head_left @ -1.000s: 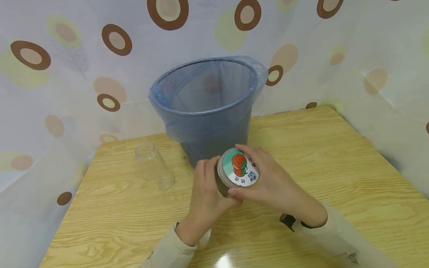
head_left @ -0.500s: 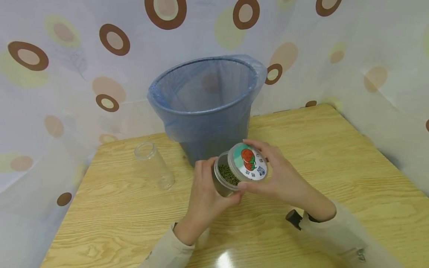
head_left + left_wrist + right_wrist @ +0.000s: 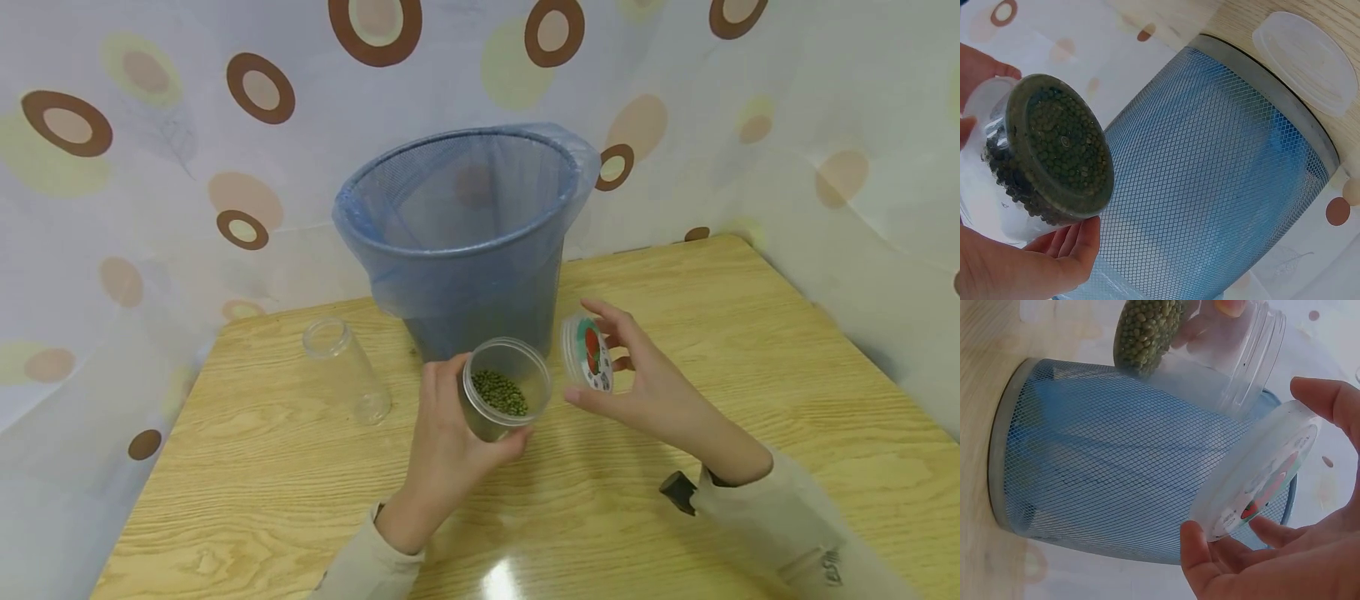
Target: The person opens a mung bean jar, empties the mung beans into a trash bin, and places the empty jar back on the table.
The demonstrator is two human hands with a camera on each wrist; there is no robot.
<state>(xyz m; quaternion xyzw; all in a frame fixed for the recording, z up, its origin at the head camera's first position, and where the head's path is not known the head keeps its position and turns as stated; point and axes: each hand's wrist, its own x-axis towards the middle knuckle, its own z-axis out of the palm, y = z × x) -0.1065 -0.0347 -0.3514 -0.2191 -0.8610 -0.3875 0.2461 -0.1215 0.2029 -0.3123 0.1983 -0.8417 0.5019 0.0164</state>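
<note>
My left hand (image 3: 446, 458) grips a clear plastic jar (image 3: 528, 367) around its side, tilted with its mouth toward the head camera. Small green beans (image 3: 501, 393), which look like mung beans, lie inside. The left wrist view shows them through the jar's base (image 3: 1063, 147). Just right of the jar, my right hand (image 3: 652, 396) pinches a round screw lid (image 3: 591, 354) by its edge, between thumb and fingers. Tomatoes are printed on its teal and white top. In the right wrist view the lid (image 3: 1257, 475) stands apart from the jar's threaded mouth.
Behind both hands stands a mesh bin (image 3: 480, 292) lined with a blue plastic bag. A tall clear container (image 3: 348, 375) is left of it on the wooden table (image 3: 247, 483). Patterned cloth (image 3: 187, 192) hangs behind and at the sides.
The lid has come off the jar, moving right and tilting in my right hand. My left hand has turned the jar slightly, and the beans inside are now in plain sight.
</note>
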